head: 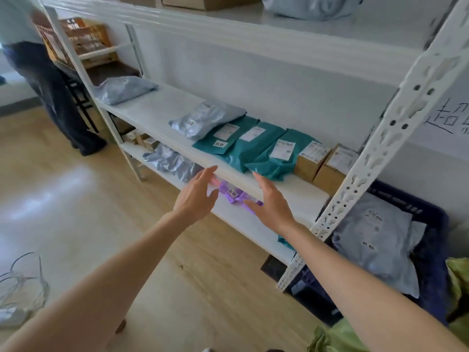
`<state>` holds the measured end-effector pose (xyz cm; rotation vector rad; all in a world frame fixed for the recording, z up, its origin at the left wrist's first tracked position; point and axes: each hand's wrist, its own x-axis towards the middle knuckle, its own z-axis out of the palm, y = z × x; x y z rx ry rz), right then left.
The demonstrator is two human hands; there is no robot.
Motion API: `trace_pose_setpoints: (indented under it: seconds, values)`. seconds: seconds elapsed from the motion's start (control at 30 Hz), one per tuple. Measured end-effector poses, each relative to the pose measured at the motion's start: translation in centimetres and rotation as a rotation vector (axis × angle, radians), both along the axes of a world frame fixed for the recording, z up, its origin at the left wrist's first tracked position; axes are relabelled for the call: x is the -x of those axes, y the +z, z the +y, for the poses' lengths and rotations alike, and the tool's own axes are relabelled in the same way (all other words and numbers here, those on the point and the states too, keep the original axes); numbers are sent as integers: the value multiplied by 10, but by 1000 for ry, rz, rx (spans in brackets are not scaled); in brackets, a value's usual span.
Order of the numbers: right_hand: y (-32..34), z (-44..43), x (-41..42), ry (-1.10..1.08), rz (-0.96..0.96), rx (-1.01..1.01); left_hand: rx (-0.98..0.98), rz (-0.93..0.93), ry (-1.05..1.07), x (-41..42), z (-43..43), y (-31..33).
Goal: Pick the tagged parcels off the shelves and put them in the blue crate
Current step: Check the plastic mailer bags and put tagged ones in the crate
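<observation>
A purple parcel (233,194) with a small tag lies on the lower shelf (248,224), partly hidden under the middle shelf's front edge. My left hand (196,196) and my right hand (272,204) are held out on either side of it, fingers straight, holding nothing. On the middle shelf (157,110) lie grey mailers (203,119), three teal mailers (236,143) with labels, and two cardboard boxes (327,166). The blue crate (429,262) stands on the floor at the right, behind the shelf post, with a tagged grey parcel (375,240) inside.
A white perforated shelf post (375,153) rises between me and the crate. A person (43,80) stands at the far left end of the shelves. Loose cables (22,283) lie on the wooden floor at left. Green bags (456,288) sit at bottom right.
</observation>
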<state>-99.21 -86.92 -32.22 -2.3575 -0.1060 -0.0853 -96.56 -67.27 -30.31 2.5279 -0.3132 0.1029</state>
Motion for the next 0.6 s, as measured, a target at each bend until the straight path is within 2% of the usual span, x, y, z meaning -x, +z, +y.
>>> trace_pose_setpoints:
  seconds: [0.27,0.6]
  values:
    - [-3,83,-39,5,66,-26,20,12,32,-50,83,-3]
    - [-11,142,-143,56,75,-55,-19,31,108,-138,149,-12]
